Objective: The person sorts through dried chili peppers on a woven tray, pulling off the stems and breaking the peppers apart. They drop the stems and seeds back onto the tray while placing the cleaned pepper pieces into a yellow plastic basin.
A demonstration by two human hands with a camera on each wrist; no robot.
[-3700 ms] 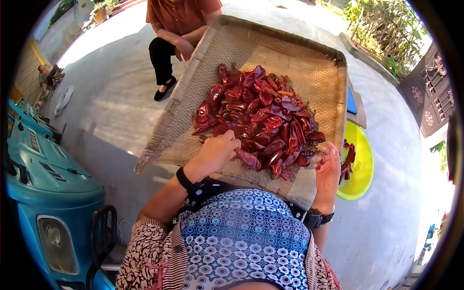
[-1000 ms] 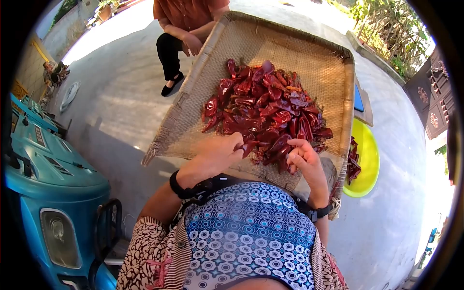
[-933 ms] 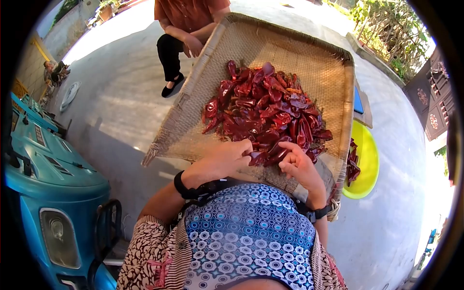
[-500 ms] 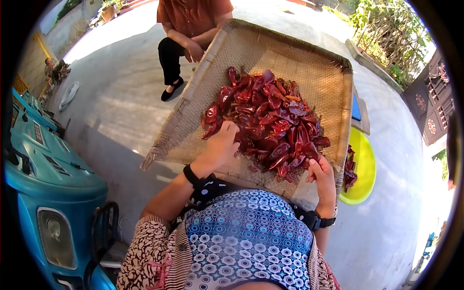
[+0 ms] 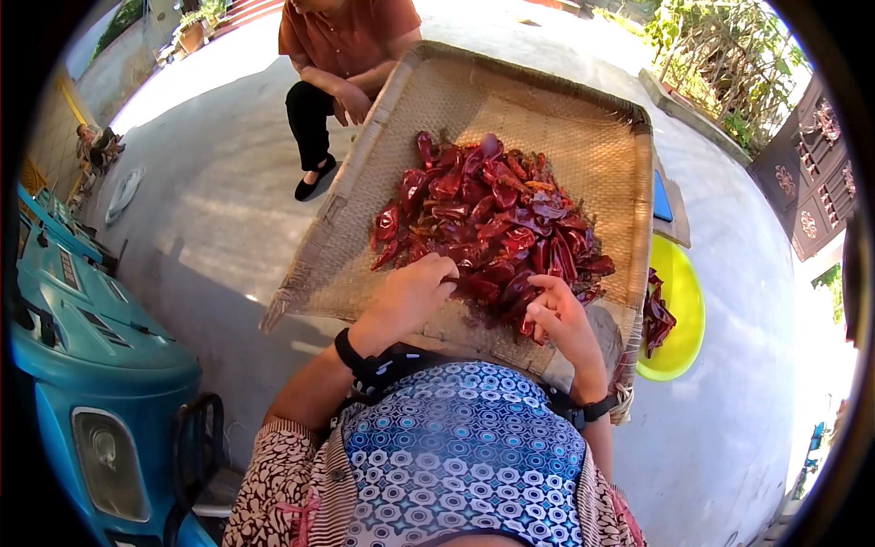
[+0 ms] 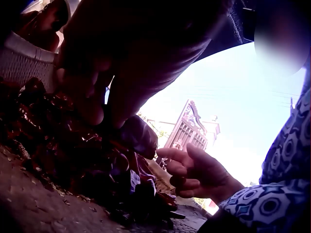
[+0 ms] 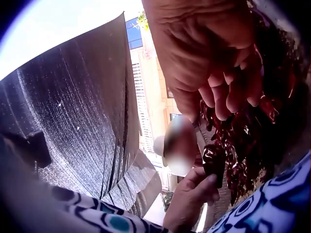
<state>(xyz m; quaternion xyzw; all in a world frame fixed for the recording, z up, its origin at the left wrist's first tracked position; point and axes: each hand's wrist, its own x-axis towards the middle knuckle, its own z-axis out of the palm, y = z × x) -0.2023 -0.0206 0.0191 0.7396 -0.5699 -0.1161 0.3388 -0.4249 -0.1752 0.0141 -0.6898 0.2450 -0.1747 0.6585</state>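
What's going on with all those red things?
Somebody's left hand is pinching a red pepper at the edge of a pepper heap in a big woven tray. Their right hand is close by, fingers loosely curled. More peppers lie in a yellow-green basin. Another person is beside the tray.

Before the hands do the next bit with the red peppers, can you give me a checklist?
1. Left hand has a pepper: ok, it pinches one.
2. Right hand is free: ok, it seems to hold nothing.
3. Pepper pile sits on the woven tray: ok.
4. Whole yellow basin in view: not ok, the tray's edge hides part.
5. Pinched pepper still has its stem: cannot tell.
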